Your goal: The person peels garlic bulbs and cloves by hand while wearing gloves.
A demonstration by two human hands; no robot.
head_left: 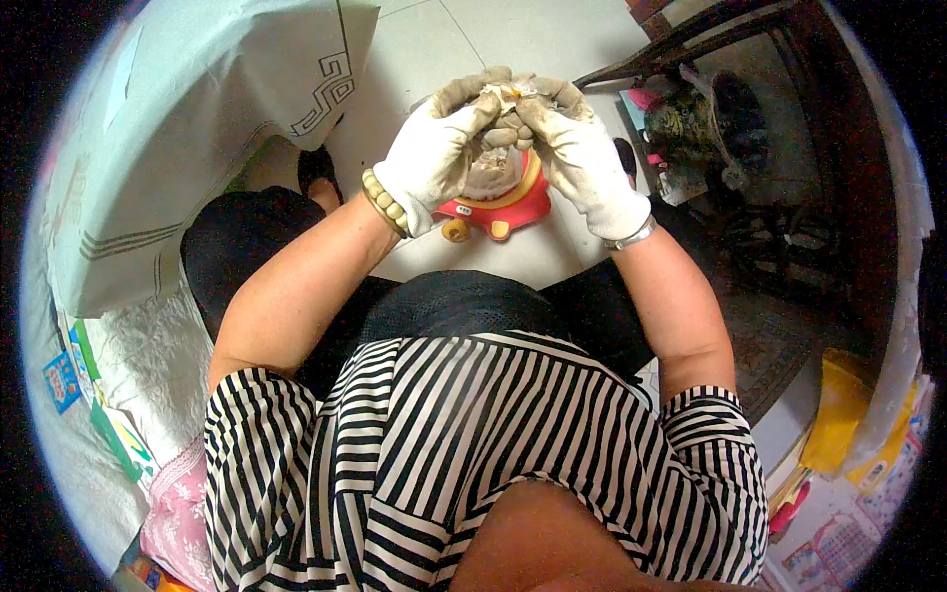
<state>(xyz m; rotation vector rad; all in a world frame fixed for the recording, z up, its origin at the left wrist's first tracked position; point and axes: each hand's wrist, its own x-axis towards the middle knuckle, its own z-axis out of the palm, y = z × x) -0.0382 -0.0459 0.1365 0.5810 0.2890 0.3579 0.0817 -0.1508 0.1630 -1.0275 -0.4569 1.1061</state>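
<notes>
Both of my hands wear white work gloves, soiled grey at the fingers. My left hand (439, 148), with a beaded bracelet at the wrist, is closed on one side of a small pale, flaky piece (511, 94) with an orange-yellow spot. On the other side my right hand (582, 158) pinches the same piece; its exact kind is hard to make out. The fingers of both hands meet and partly hide it. Directly below them stands a red and yellow toy-like base (503, 212) with a pale, lined container (493, 176) on it, holding whitish bits.
A table with a pale green cloth (217, 128) stands at the left. Dark wooden furniture (838, 178) and a cluttered shelf (705, 128) are on the right. Light floor tiles (414, 44) lie ahead. A yellow bag (838, 409) is at the lower right.
</notes>
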